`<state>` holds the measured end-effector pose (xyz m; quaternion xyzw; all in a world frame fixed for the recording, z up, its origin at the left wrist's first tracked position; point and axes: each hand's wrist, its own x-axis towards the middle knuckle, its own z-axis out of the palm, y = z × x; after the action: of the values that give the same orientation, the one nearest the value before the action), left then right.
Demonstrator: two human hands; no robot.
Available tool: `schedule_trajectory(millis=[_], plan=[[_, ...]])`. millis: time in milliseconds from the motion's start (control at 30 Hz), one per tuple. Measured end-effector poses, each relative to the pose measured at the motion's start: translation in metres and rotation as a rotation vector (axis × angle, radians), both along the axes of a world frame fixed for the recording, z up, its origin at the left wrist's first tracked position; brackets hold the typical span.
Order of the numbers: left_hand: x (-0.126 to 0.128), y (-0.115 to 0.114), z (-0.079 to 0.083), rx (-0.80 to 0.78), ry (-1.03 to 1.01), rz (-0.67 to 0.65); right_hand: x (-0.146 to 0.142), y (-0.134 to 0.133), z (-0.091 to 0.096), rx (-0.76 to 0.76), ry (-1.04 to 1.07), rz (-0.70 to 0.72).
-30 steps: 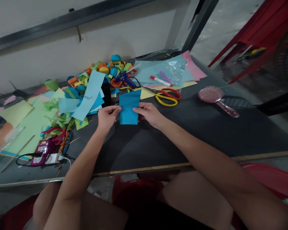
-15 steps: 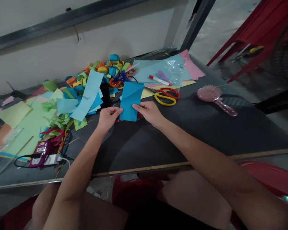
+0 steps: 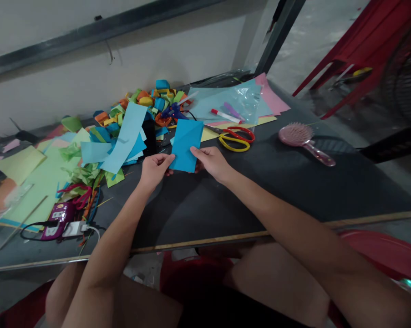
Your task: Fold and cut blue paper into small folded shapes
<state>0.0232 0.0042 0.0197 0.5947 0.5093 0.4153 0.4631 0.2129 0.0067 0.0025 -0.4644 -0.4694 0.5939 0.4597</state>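
A rectangular piece of blue paper [image 3: 185, 141] is held up over the dark table, a faint crease showing across it. My left hand [image 3: 155, 169] pinches its lower left edge between thumb and fingers. On the opposite side, my right hand [image 3: 214, 161] grips the right edge, thumb lying on the front face. The fingers behind the sheet are mostly hidden. Just beyond the right hand lie scissors [image 3: 237, 139] with red and yellow handles. Left of the paper, a long light-blue paper strip [image 3: 127, 136] rests on other blue pieces.
Folded coloured paper pieces [image 3: 144, 98] are heaped by the wall, with a blue glue gun [image 3: 173, 110] beside them. A pink hairbrush [image 3: 306, 141] lies to the right. A purple power strip [image 3: 58, 218] with cables sits front left. A red-capped marker [image 3: 225, 115] rests near plastic wrap.
Both hands keep hold of the blue paper, and its tilt has changed slightly. My right thumb sits a little higher on the sheet. The view has shifted slightly.
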Motion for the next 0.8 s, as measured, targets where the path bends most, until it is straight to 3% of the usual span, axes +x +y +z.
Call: schedule_trajectory(millis=[467, 800], plan=[[0.0015, 0.0003, 0.0042, -0.150, -0.104, 0.044, 0.0005, -0.0046, 0.0080, -0.034, 0.037, 0.135], [-0.0011, 0.0030, -0.0014, -0.195, -0.166, 0.017, 0.0029, -0.0041, 0.0040, 0.071, -0.069, 0.242]])
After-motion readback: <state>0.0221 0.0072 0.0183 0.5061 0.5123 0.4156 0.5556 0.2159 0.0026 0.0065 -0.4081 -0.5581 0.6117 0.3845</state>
